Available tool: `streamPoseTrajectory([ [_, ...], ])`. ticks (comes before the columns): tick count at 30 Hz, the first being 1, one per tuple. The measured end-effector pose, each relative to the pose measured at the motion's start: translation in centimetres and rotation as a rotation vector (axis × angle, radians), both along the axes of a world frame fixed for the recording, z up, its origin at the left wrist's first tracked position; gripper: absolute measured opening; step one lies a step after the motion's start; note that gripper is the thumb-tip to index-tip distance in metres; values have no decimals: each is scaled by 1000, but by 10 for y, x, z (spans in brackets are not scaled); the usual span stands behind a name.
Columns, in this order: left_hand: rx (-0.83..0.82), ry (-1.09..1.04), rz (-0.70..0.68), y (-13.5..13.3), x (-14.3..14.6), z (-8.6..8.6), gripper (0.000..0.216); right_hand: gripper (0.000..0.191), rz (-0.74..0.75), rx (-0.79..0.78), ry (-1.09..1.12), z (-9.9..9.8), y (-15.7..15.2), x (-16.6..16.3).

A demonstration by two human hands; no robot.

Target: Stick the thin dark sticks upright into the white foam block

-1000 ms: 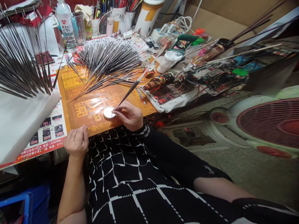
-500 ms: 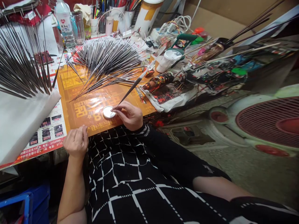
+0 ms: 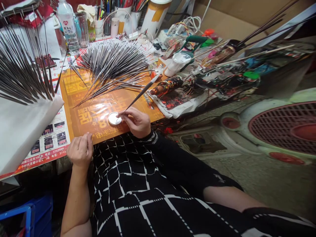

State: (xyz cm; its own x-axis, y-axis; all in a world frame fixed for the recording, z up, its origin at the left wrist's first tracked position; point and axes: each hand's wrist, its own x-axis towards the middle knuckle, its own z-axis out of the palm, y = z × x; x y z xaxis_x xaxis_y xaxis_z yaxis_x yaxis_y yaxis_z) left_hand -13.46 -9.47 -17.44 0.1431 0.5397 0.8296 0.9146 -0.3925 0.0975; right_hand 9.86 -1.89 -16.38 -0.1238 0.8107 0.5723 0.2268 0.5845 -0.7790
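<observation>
My right hand (image 3: 136, 121) pinches a long thin stick (image 3: 143, 90) near its pointed end, and the tip rests at a small round white dish (image 3: 115, 118) on the orange printed sheet (image 3: 86, 112). The stick slants up and to the right over the table. At the table's near edge, my left hand (image 3: 80, 150) is curled into a loose fist, fingers pressed together; what it holds, if anything, is hidden. A fan of several grey sticks (image 3: 113, 62) lies spread beyond the dish.
Dark sticks (image 3: 22, 72) stand in a white block (image 3: 22, 125) at the left. A bottle (image 3: 65, 19), cups of pens (image 3: 123, 13) and a white cup (image 3: 177, 62) crowd the back. A paint-stained cloth (image 3: 177, 98) lies right. A large fan (image 3: 281, 128) sits on the floor.
The view has shifted slightly. Both hands stay where they were, with the stick tip still at the white dish.
</observation>
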Motion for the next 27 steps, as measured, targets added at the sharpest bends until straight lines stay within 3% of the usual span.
streamPoseTrajectory([
  [27, -5, 26, 33, 0, -2, -3, 10, 19, -58, -36, 34, -6, 4, 0],
])
